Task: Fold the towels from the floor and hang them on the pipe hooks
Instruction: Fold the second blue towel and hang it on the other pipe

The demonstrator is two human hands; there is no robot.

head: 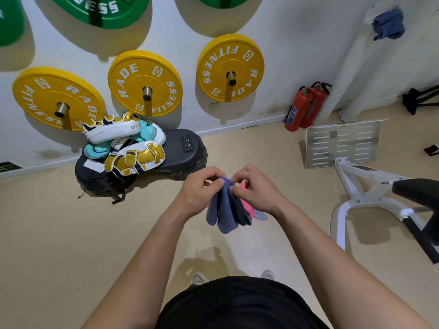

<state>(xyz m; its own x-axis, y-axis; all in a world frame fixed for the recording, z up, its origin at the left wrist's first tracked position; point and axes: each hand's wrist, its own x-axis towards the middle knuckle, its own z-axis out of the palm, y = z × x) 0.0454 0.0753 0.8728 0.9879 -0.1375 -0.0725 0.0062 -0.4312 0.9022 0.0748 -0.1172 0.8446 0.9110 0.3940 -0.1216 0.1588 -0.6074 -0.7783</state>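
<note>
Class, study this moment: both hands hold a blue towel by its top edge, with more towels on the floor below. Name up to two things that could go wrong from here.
1. The left hand and right hand pinch only the top edge of the blue towel; its hanging layers look uneven, so the fold may slip apart.
2. The pink towel lies on the floor ahead of the feet, so a step towards the wrapped pipe could catch on it.

- White wall (297, 43) carries yellow weight plates (145, 83) on pegs, with green plates (102, 8) above them.
- Beige floor (71, 233), scuffed along the wall's base.
- Two red fire extinguishers (305, 106) stand in the corner.
- Boxing pads (133, 160) are piled on a black platform (185, 150) against the wall.
- White-framed gym machine (351, 176) with a slotted metal footplate (342, 143) stands at right.
</note>
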